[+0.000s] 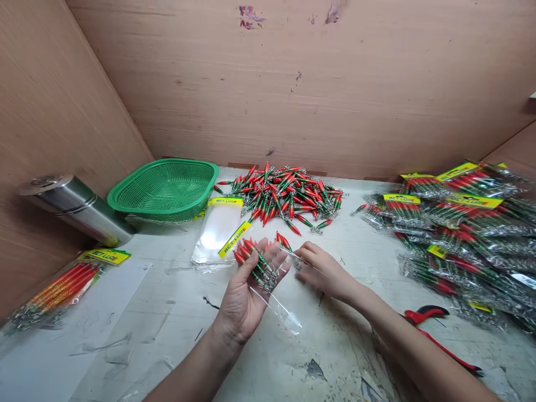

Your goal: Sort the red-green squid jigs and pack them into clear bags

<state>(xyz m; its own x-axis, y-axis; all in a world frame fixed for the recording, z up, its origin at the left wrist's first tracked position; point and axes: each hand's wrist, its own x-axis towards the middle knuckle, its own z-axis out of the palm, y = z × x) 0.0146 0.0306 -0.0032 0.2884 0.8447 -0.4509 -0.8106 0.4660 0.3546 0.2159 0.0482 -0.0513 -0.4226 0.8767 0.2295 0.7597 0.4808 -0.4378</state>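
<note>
Red-green lures [288, 195] lay near the far edge of the table [355, 245], probably for easy reach, while the left hand [243, 298] grasped several and the right hand [324, 270] showed unclear grip.

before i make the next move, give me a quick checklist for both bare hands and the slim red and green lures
1. Left hand supports the cluster of slim red-and-green lures: ok, thumb over them.
2. Those lures sit fully inside the clear plastic bag with a yellow printed header: cannot tell, the film is too transparent.
3. Right hand has a firm grip on the matching lures at its fingertips: cannot tell, fingers blurred.
4. Loose heap of red-and-green lures not covered by either hand: ok.
5. Red-and-black-handled pliers fully visible: not ok, right forearm hides part.
</note>
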